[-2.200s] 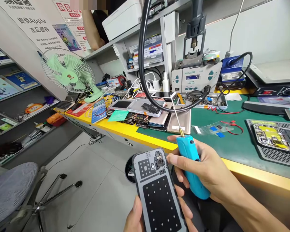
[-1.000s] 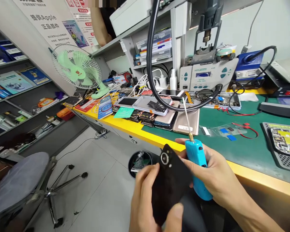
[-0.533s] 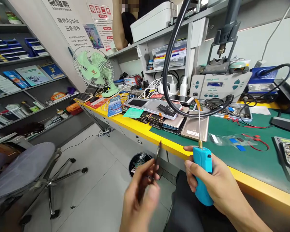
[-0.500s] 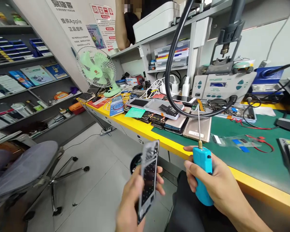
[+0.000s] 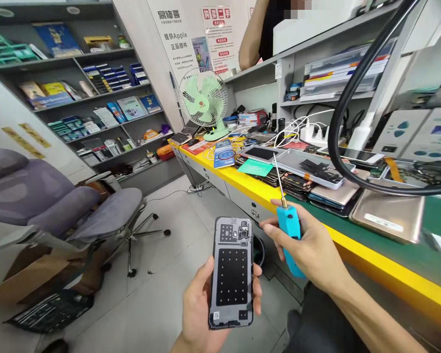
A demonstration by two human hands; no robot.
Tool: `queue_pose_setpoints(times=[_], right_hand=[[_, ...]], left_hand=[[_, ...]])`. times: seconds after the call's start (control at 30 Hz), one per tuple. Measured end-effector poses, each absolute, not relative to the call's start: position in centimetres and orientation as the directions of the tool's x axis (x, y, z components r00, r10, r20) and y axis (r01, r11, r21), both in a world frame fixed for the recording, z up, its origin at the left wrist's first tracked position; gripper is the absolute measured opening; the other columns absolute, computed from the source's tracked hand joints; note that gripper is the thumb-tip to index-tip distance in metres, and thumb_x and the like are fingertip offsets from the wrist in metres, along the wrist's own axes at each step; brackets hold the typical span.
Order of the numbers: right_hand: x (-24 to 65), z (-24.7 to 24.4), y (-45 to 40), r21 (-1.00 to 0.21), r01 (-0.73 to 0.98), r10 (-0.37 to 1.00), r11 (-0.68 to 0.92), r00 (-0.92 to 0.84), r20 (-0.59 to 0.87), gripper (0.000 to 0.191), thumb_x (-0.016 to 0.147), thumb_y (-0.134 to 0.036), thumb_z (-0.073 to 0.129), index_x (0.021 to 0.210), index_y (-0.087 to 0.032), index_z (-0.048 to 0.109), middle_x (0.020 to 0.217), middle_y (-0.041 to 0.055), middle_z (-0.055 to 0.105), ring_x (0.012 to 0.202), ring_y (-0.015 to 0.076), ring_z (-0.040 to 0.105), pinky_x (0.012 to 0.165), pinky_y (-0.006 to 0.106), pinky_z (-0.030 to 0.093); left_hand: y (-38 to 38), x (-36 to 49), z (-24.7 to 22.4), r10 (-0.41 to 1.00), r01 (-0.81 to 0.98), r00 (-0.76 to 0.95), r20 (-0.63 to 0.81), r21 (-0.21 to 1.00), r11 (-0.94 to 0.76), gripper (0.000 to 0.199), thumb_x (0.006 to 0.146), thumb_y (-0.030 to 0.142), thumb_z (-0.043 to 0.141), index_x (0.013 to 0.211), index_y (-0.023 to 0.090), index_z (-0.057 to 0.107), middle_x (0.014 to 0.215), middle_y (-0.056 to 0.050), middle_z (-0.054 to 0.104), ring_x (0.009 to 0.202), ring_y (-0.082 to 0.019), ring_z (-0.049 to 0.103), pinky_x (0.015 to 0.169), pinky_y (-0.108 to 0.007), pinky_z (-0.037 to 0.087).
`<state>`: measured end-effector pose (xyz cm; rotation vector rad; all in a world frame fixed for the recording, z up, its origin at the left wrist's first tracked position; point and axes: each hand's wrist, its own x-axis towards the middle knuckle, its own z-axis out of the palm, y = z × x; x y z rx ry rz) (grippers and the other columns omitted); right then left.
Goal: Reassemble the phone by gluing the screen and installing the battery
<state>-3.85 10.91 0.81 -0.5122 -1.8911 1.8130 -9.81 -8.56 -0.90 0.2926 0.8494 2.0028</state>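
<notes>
My left hand (image 5: 200, 299) is wrapped round a phone back housing (image 5: 232, 274), thumb along one edge and fingertips round the other. Its inner side faces me, grey with a black dotted panel and a camera opening at the top right. In my right hand (image 5: 308, 242) is a blue electric screwdriver (image 5: 289, 235) with a long thin metal shaft pointing up and away. The shaft's tip is apart from the housing. Part of the screwdriver's body is hidden behind my fingers.
The workbench (image 5: 356, 255) with its yellow edge runs along the right, loaded with stacked phone parts and a tray (image 5: 338, 181). A black hose (image 5: 334, 132) arches over it. A green fan (image 5: 205, 100) stands farther back. An office chair (image 5: 112, 211) is on the left. A person's arm (image 5: 255, 39) rests behind the shelf.
My view has swung to the left. The housing in my left hand has turned from nearly edge-on to facing me. My right hand still holds the screwdriver, now nearer to the housing.
</notes>
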Motion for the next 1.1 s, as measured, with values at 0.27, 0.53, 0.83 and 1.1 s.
queue_pose_setpoints(times=[0.27, 0.53, 0.83, 1.1], right_hand=[[-1.9, 2.3, 10.4, -0.997, -0.059, 0.584, 0.042, -0.808, 0.073, 0.044, 0.088, -0.039, 0.077, 0.125, -0.024, 0.059, 0.081, -0.0036, 0.07, 0.053, 0.0104, 0.054, 0.051, 0.025, 0.049], [0.5, 1.6, 11.6, -0.988, -0.078, 0.56, -0.131, -0.828, -0.009, 0.039, 0.088, -0.034, 0.078, 0.12, -0.02, 0.061, 0.065, -0.0025, 0.07, 0.05, 0.0118, 0.057, 0.049, 0.023, 0.048], [1.1, 0.3, 12.8, -0.967, -0.123, 0.64, -0.223, -0.767, -0.05, 0.055, 0.084, -0.046, 0.082, 0.128, -0.023, 0.058, 0.073, -0.0022, 0.071, 0.052, 0.013, 0.06, 0.045, 0.023, 0.048], [1.1, 1.6, 12.7, -0.996, -0.007, 0.555, -0.092, -0.83, -0.045, 0.043, 0.085, -0.043, 0.081, 0.12, -0.021, 0.065, 0.076, -0.0042, 0.067, 0.049, 0.0081, 0.054, 0.047, 0.022, 0.05]], left_hand=[[-8.1, -8.4, -1.9, 0.88, -0.723, -0.449, -0.159, 0.643, -0.253, 0.06, 0.101, 0.05, 0.04, 0.118, 0.004, 0.074, 0.107, -0.023, 0.073, 0.08, -0.027, 0.069, 0.072, -0.037, 0.052], [-7.6, -7.2, -1.6, 0.927, -0.843, -0.268, -0.263, 0.531, -0.093, 0.068, 0.099, 0.059, 0.043, 0.115, 0.001, 0.076, 0.092, -0.019, 0.072, 0.072, -0.023, 0.068, 0.071, -0.032, 0.048], [-7.5, -6.6, -0.7, 0.924, -0.856, -0.226, -0.309, 0.516, -0.037, 0.067, 0.096, 0.061, 0.05, 0.119, 0.004, 0.075, 0.095, -0.018, 0.071, 0.077, -0.025, 0.067, 0.075, -0.034, 0.047], [-7.4, -6.4, -0.8, 0.9, -0.794, -0.281, -0.332, 0.608, -0.024, 0.065, 0.096, 0.059, 0.052, 0.119, 0.004, 0.075, 0.097, -0.02, 0.071, 0.077, -0.025, 0.066, 0.076, -0.035, 0.046]])
